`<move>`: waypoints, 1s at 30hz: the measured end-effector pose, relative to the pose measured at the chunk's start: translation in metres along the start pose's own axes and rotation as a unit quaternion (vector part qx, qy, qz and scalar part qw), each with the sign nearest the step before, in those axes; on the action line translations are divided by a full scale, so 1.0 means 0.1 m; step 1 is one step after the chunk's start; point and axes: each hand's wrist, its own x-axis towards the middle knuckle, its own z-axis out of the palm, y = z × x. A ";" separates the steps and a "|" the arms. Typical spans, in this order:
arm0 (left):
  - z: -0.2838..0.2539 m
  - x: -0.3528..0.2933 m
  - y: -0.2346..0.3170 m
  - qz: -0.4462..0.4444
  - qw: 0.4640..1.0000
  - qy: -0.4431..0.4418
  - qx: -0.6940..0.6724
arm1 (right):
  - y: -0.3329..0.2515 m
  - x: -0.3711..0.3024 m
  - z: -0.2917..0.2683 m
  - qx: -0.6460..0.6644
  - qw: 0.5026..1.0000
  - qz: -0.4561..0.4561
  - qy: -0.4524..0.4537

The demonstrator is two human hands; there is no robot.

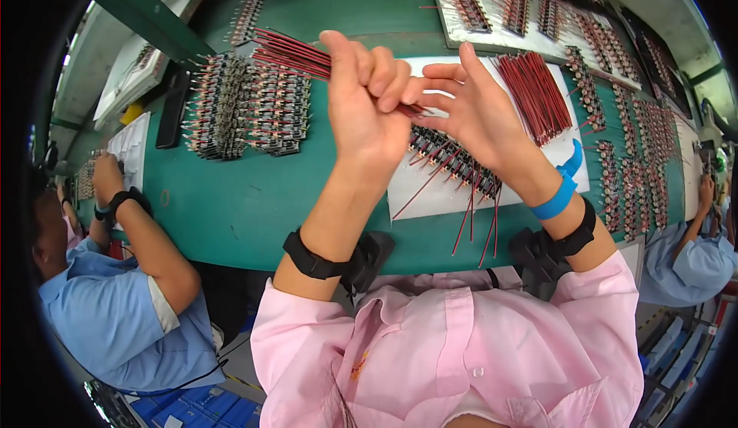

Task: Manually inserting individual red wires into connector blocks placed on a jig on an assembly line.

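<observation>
My left hand (365, 101) is raised over the bench, its fingers wrapped round a bundle of red and black wires (288, 55). The long ends fan out to the left, and a few short ends poke from the other side of the fist. My right hand (480, 109) is beside it, thumb up and fingers apart, their tips at those short ends. Below both hands, a row of small black circuit boards (461, 168) lies on a white sheet (415, 197), some with red wires hanging toward me. A loose pile of red and black wires (534, 97) lies on the sheet to the right.
Stacked circuit boards (246, 109) stand on the green bench (207, 220) at left, beside a dark tray (173, 109). More wired boards (638, 159) fill the right side. A white board (492, 39) carries further rows at the back. Co-workers in blue sit left (131, 313) and right (684, 263).
</observation>
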 end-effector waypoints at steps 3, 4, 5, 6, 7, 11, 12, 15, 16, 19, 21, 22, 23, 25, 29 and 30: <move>0.25 -0.06 -0.15 0.058 0.995 0.038 0.072 | -0.01 0.03 0.15 0.136 0.987 0.065 -0.059; 0.25 -0.07 -0.20 0.046 0.991 0.054 0.118 | -0.07 0.06 0.08 0.121 0.983 0.057 -0.125; 0.23 -0.07 -0.18 0.020 0.990 0.043 0.131 | -0.12 0.10 0.00 0.106 0.974 0.048 -0.192; 0.24 -0.06 -0.14 -0.008 0.989 0.033 0.142 | -0.18 0.13 0.00 0.090 0.962 0.037 -0.254; 0.28 -0.07 -0.11 0.008 0.988 0.040 0.151 | -0.20 0.12 0.03 0.092 0.957 0.042 -0.272; 0.32 -0.11 -0.03 -0.036 0.885 -0.109 0.451 | -0.45 -0.12 0.27 -0.166 0.955 -0.171 -0.174; 0.29 -0.11 -0.07 -0.027 0.882 -0.097 0.460 | -0.52 -0.16 0.29 -0.254 0.927 -0.199 -0.192; 0.28 -0.04 0.00 -0.074 0.839 -0.210 0.496 | -0.51 -0.16 0.33 -0.280 0.911 -0.225 -0.203; 0.35 -0.01 0.07 -0.129 0.816 -0.210 0.522 | -0.50 -0.16 0.31 -0.227 0.933 -0.211 -0.183; 0.45 0.02 0.25 -0.238 0.761 -0.202 0.569 | -0.60 -0.12 0.12 -0.135 0.942 -0.243 -0.191; 0.42 0.04 0.26 -0.160 0.660 -0.223 0.699 | -0.68 -0.08 -0.02 -0.096 0.929 -0.291 -0.208; 0.42 0.07 0.26 -0.119 0.602 -0.235 0.754 | -0.72 -0.07 -0.09 -0.049 0.932 -0.275 -0.231; 0.42 0.11 0.37 -0.103 0.585 -0.212 0.776 | -0.75 -0.04 -0.17 -0.003 0.933 -0.260 -0.248; 0.38 0.33 0.62 -0.054 0.568 -0.165 0.805 | -0.76 -0.06 -0.24 0.012 0.952 -0.242 -0.187; 0.50 0.87 1.09 0.019 0.604 -0.007 0.796 | -0.33 0.17 -0.36 -0.140 0.977 -0.163 -0.011; 0.38 1.04 1.25 0.011 0.614 0.025 0.789 | -0.23 0.21 -0.33 -0.172 0.975 -0.137 0.010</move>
